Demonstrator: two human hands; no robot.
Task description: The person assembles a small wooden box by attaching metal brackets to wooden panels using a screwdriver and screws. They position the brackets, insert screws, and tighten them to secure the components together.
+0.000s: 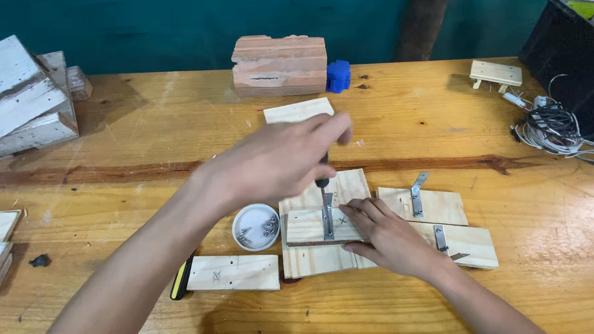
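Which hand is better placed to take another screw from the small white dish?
Probably the left hand: the white dish lies directly beneath it. The right hand presses on the wooden piece beside the bracket.

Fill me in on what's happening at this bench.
A person is working at a wooden table. The left hand grips a screwdriver held upright, tip down on a metal bracket lying on a small wood block. The right hand presses that block down on a larger board. A white dish of screws sits just left of the block. Two more boards with brackets lie to the right.
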